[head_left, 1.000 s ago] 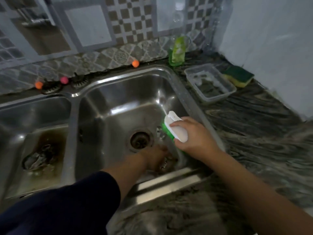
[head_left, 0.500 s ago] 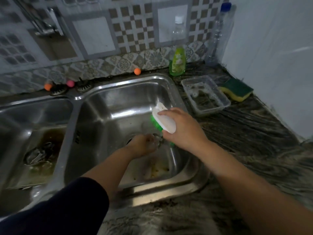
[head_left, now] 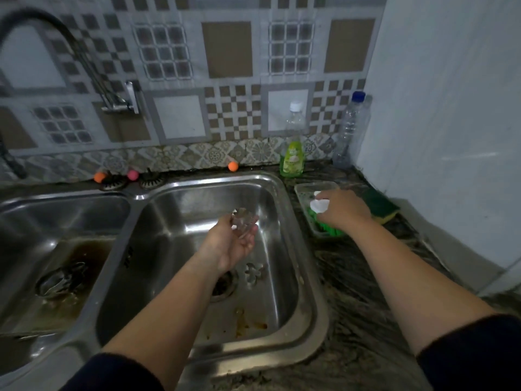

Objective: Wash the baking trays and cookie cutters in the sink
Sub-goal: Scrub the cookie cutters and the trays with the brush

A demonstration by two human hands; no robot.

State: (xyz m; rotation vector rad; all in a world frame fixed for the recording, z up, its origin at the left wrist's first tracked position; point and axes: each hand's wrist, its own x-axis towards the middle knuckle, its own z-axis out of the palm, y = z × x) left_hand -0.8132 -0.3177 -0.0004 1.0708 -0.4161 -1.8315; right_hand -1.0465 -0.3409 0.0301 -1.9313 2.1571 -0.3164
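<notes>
My left hand [head_left: 231, 242] is raised palm-up over the right sink basin [head_left: 282, 193] and holds a metal cookie cutter [head_left: 243, 221] in its curled fingers. A flower-shaped cookie cutter [head_left: 253, 273] lies on the basin floor next to the drain [head_left: 222, 286]. My right hand [head_left: 342, 210] grips a white-handled brush with green bristles [head_left: 320, 206] and sets it into the clear plastic tub [head_left: 303, 190] on the counter right of the sink. A dirty baking tray [head_left: 64, 277] rests in the left basin.
A green dish soap bottle [head_left: 292, 156] and a clear water bottle [head_left: 351, 128] stand at the back. A green-yellow sponge [head_left: 380, 207] lies beside the tub. The tap [head_left: 118, 100] hangs from the tiled wall. Small coloured balls [head_left: 233, 166] sit along the sink's back rim.
My right hand carried the brush from over the basin to the plastic tub on the counter. My left hand rose from the basin floor with a cutter. The camera tilted up.
</notes>
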